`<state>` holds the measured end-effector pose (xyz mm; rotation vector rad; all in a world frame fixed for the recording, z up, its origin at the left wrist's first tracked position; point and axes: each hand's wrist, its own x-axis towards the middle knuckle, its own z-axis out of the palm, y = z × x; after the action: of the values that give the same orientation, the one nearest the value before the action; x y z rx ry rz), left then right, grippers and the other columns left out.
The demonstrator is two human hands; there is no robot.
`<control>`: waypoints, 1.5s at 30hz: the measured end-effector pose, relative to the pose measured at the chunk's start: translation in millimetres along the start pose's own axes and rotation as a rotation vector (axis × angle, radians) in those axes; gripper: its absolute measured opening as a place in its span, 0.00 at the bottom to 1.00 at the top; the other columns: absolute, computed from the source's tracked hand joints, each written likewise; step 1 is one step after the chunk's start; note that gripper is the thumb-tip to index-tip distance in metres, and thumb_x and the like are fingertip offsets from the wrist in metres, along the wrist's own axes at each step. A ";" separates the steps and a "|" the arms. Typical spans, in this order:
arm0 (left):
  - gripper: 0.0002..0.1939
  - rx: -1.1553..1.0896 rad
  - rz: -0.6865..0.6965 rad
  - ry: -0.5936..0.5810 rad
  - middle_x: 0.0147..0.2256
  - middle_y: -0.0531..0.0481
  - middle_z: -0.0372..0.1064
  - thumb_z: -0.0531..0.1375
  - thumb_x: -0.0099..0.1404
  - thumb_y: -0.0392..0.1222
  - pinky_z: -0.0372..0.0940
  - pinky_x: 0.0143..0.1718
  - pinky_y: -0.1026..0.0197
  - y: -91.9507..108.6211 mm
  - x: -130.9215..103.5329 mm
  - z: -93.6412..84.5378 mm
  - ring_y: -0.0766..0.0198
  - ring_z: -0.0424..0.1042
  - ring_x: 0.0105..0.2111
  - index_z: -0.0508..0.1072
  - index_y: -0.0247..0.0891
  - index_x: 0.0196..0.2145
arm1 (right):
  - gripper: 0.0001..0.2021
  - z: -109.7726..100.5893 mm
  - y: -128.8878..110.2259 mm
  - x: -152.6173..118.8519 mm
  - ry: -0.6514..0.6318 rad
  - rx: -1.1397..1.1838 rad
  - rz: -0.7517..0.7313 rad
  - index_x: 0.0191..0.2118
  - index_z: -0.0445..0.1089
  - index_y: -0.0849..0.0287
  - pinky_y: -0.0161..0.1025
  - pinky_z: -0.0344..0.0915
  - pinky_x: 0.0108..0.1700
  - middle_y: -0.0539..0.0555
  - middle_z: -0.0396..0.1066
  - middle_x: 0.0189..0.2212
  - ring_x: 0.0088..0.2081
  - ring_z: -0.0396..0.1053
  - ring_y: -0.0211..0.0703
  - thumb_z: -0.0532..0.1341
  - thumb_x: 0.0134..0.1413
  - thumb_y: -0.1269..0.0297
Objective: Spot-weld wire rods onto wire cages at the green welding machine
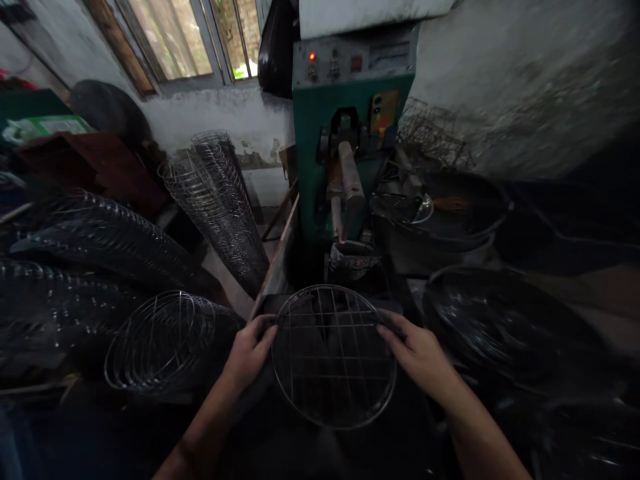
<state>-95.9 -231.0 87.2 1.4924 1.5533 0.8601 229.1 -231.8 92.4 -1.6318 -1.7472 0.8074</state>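
A round wire rack (336, 377) with a grid of crossing wires is held in front of me, over my lap. My left hand (254, 347) pinches its rim at the upper left, thumb on the near side. On the opposite side, my right hand (411, 343) grips the rim at the upper right. Beyond the rack stands a green machine (313, 147) with a lit red lamp and thick metal electrode arms (351, 180) pointing toward me. The rack is apart from those arms.
Loose wire rings (155, 347) lie at the left, and a tall stack of wire racks (220, 207) leans behind them. More stacked racks (110, 233) fill the far left. At the right are a dark basin (470, 200) and a wide pan of metal pieces (480, 320).
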 end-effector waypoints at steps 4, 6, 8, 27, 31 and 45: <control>0.18 -0.029 0.023 -0.005 0.42 0.45 0.76 0.58 0.65 0.51 0.69 0.46 0.58 0.2 -1.8 1.5 0.55 0.75 0.44 0.74 0.36 0.45 | 0.22 4.8 6.0 -3.7 0.028 -0.013 -0.002 0.55 0.70 0.58 0.46 0.74 0.47 0.58 0.77 0.46 0.48 0.75 0.54 0.53 0.61 0.54; 0.17 -0.031 0.041 0.011 0.42 0.46 0.77 0.58 0.65 0.50 0.69 0.45 0.58 1.0 -2.7 3.9 0.56 0.75 0.43 0.75 0.36 0.45 | 0.22 8.1 8.0 -6.8 0.044 -0.016 -0.003 0.56 0.70 0.58 0.46 0.73 0.49 0.57 0.77 0.47 0.48 0.75 0.53 0.53 0.62 0.54; 0.17 -0.014 0.053 0.028 0.42 0.47 0.77 0.57 0.66 0.49 0.70 0.46 0.58 -0.4 -4.8 7.1 0.56 0.76 0.43 0.75 0.37 0.46 | 0.23 12.2 8.2 -11.0 0.062 -0.022 0.020 0.58 0.68 0.58 0.47 0.74 0.48 0.57 0.77 0.46 0.47 0.75 0.53 0.52 0.63 0.54; 0.64 0.561 0.115 -0.108 0.62 0.32 0.54 0.72 0.42 0.57 0.56 0.58 0.32 -31.6 -30.4 17.0 0.34 0.58 0.60 0.42 0.38 0.68 | 0.37 33.7 -2.0 -69.7 0.025 -0.008 0.096 0.71 0.44 0.57 0.56 0.61 0.61 0.61 0.61 0.63 0.63 0.60 0.57 0.53 0.62 0.45; 0.61 0.454 0.086 -0.094 0.63 0.34 0.54 0.73 0.40 0.56 0.54 0.60 0.31 -33.7 -27.3 16.5 0.33 0.56 0.61 0.50 0.38 0.66 | 0.36 40.3 0.3 -86.9 0.040 0.073 0.115 0.70 0.48 0.55 0.56 0.58 0.64 0.60 0.57 0.65 0.65 0.55 0.56 0.54 0.62 0.44; 0.20 0.085 0.048 0.059 0.47 0.43 0.72 0.58 0.66 0.51 0.68 0.52 0.51 -5.2 -16.0 6.8 0.52 0.72 0.48 0.72 0.38 0.51 | 0.29 41.1 3.9 -71.9 0.105 0.118 0.181 0.67 0.55 0.53 0.51 0.67 0.58 0.57 0.65 0.60 0.59 0.66 0.53 0.53 0.64 0.50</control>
<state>-92.5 -247.7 81.0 1.5835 1.6210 0.8820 203.7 -304.4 61.6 -1.7371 -1.4678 0.8743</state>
